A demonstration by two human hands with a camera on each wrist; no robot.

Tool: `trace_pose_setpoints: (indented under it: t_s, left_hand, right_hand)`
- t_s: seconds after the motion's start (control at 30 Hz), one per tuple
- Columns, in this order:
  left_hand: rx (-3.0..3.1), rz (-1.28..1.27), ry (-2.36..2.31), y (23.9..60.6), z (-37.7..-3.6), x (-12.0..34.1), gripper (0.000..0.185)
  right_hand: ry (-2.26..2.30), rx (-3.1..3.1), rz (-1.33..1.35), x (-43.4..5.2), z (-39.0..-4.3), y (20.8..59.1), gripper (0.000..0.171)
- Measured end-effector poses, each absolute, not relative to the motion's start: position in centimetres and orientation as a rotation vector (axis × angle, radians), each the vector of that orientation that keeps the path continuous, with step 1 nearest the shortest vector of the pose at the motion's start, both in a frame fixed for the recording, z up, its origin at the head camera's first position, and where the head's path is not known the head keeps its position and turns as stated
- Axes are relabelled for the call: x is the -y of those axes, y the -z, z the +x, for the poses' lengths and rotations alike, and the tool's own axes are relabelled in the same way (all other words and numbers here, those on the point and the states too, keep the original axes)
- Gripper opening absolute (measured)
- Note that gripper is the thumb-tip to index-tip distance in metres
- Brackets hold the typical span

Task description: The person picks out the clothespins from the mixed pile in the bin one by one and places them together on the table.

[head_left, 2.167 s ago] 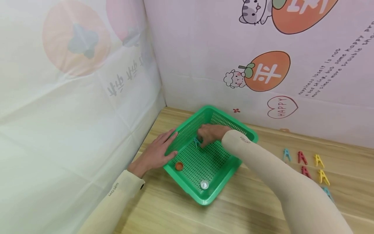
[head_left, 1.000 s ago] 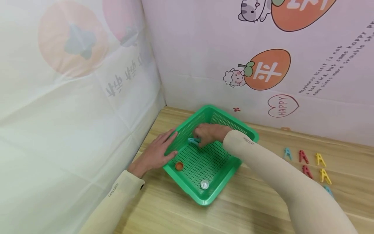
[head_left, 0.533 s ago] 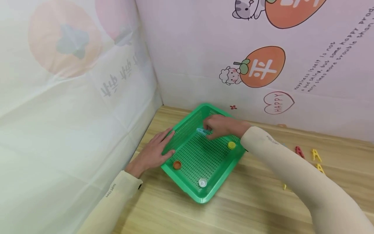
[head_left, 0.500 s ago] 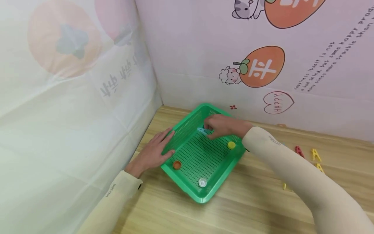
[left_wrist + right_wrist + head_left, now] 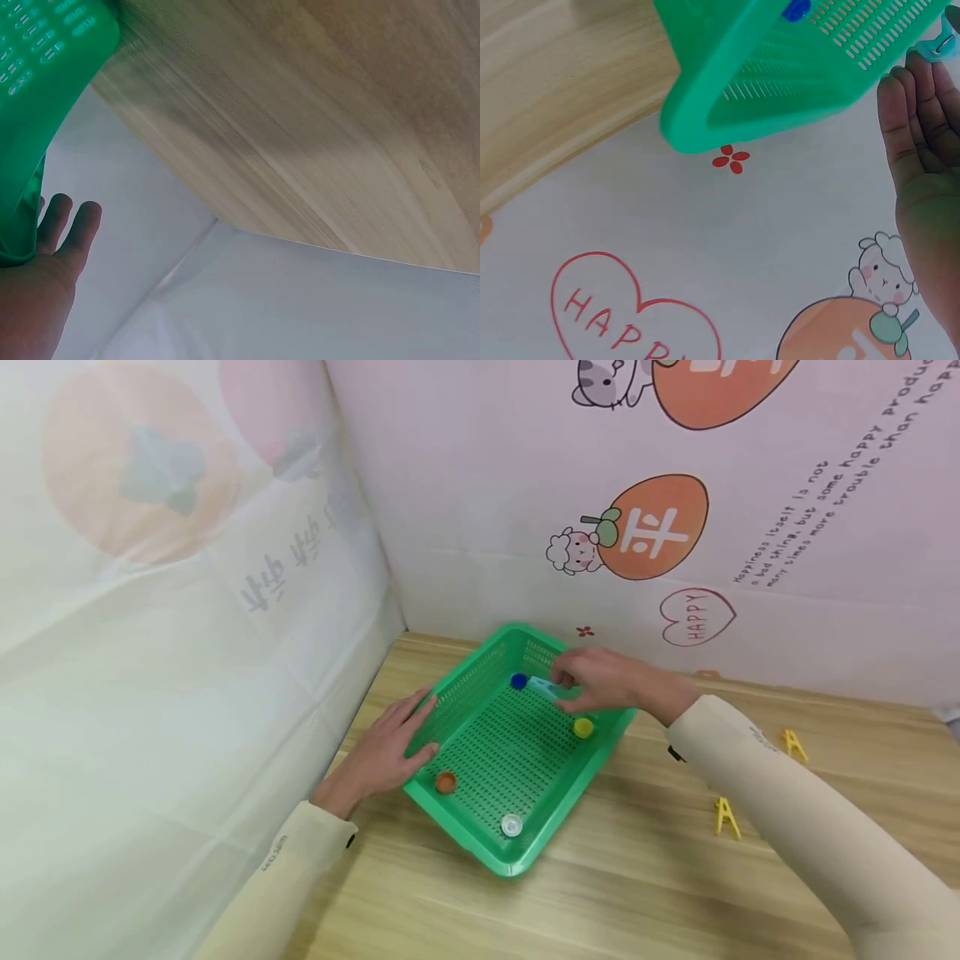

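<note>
A green perforated plastic basket [image 5: 517, 867] stands on the wooden table. My left hand [image 5: 378, 752] rests on its left rim, fingers spread and fairly straight. Over the basket's far right side, my right hand [image 5: 603, 681] pinches a light blue clothespin [image 5: 543, 687] between thumb and fingers. Around the basket floor's corners lie small round caps: blue [image 5: 519, 681], yellow [image 5: 582, 727], orange-brown [image 5: 446, 782] and clear [image 5: 512, 825]. The right wrist view shows part of the clothespin [image 5: 939, 48] at the fingertips and the blue cap [image 5: 797, 10].
To the right on the table, yellow clothespins [image 5: 724, 817] show on both sides of the right sleeve [image 5: 795, 827], which hides the others. Printed sheets [image 5: 480, 510] hang behind and at the left, close to the basket.
My right hand has turned and lifted the light blue clothespin from the basket's far left area toward the right, uncovering the yellow and blue caps. My left hand stays on the rim.
</note>
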State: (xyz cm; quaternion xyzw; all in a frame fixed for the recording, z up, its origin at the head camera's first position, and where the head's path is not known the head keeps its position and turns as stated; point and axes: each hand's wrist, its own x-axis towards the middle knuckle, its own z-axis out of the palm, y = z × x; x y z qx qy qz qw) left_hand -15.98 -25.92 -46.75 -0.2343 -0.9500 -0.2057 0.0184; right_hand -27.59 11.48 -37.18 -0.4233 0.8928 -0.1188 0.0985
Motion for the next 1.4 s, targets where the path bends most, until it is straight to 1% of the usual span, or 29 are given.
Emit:
trace_pose_setpoints:
  t_s: [0.2,0.73,1.0,1.17,1.4]
  left_hand:
    - [2.944,-0.729,0.642,46.6,-15.9,26.0,0.079]
    - [2.938,-0.748,0.63,46.8,-16.0,26.3,0.079]
    - [2.919,-0.767,0.619,46.5,-16.1,26.1,0.079]
    - [2.919,-0.761,0.613,46.3,-16.0,26.1,0.079]
    - [2.922,-0.757,0.622,46.5,-15.9,26.0,0.079]
  right_hand:
    - [0.415,-2.694,-1.218,-13.7,-26.3,36.5,0.024]
    - [0.472,-2.903,-0.86,-20.8,-22.1,36.3,0.028]
    - [0.533,-2.998,-0.656,-25.1,-18.9,36.9,0.033]
    - [0.518,-3.021,-0.558,-26.9,-17.5,37.5,0.035]
    - [0.544,-3.072,-0.504,-28.9,-15.1,38.9,0.033]
